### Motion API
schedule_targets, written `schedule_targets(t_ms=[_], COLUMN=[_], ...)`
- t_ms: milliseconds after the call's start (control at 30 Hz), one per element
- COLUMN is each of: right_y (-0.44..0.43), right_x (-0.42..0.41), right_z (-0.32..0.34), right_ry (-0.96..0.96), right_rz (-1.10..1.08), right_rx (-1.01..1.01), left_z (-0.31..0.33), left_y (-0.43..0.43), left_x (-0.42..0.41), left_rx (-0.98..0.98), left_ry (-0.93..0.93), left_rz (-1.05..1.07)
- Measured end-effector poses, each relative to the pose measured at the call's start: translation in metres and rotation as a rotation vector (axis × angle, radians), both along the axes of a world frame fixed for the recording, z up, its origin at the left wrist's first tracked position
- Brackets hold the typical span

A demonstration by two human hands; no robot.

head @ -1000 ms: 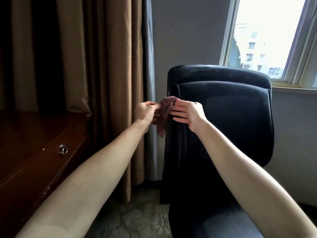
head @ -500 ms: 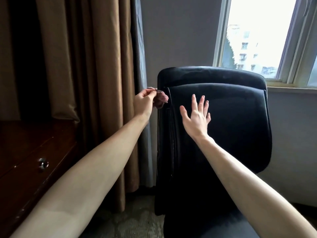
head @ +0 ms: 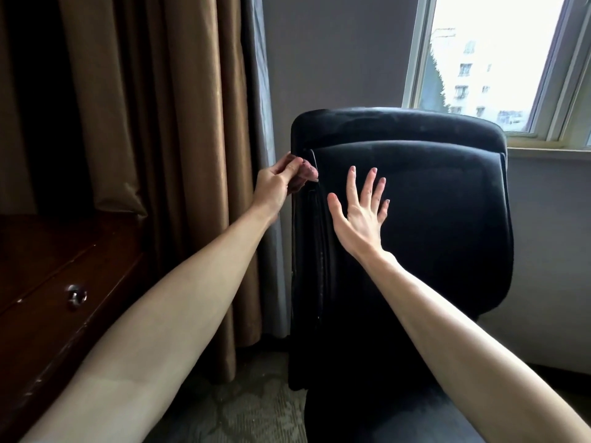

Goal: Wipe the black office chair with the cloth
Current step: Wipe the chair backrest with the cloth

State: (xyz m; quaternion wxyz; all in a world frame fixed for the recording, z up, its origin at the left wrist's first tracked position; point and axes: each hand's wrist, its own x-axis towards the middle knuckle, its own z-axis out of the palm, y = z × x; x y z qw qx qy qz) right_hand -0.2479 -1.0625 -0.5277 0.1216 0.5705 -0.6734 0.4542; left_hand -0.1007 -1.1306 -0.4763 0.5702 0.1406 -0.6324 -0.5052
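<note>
Two bare arms reached out ahead of me toward the black office chair [head: 431,238], which stood with the front of its backrest facing me, below the window [head: 492,59] and just beside the brown curtain [head: 153,123]. My left grip [head: 275,183] pinched the cloth [head: 306,174], a small bunched reddish-brown wad, between thumb and curled fingers. It held the cloth against the upper left edge of the backrest, at the seam where the inner pad met the outer frame. My right grip [head: 359,215] was wide open, fingers spread and straight, holding nothing. It sat in front of the backrest pad, though I could not tell whether it touched the fabric. To the left, a dark wooden desk [head: 41,276] showed a drawer with a round metal knob [head: 76,296]. Patterned carpet [head: 252,410] covered the floor.
</note>
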Motion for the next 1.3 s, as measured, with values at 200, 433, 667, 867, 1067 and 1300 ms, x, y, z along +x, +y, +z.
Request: schedule_targets(t_ms=[200, 433, 667, 867, 1067, 1300], right_y=[0.000, 0.009, 0.018, 0.022, 0.023, 0.029], right_x=[0.001, 0.005, 0.011, 0.006, 0.008, 0.010], right_z=[-0.006, -0.012, -0.014, -0.012, -0.015, -0.012], right_ry=[0.021, 0.085, 0.092, 0.137, 0.178, 0.192], right_rz=[0.036, 0.085, 0.132, 0.170, 0.166, 0.123], right_rx=[-0.037, 0.007, 0.006, 0.066, 0.106, 0.163], left_z=[-0.046, -0.099, -0.041, 0.008, -0.006, -0.063], left_y=[-0.004, 0.003, 0.004, 0.003, -0.005, -0.008], left_x=[0.005, 0.019, 0.015, 0.006, 0.013, 0.017], left_rx=[0.017, 0.058, 0.009, -0.055, -0.147, -0.097], left_ry=[-0.056, -0.140, -0.041, 0.096, -0.020, -0.115], left_rz=[0.034, 0.024, 0.112, 0.042, -0.008, 0.014])
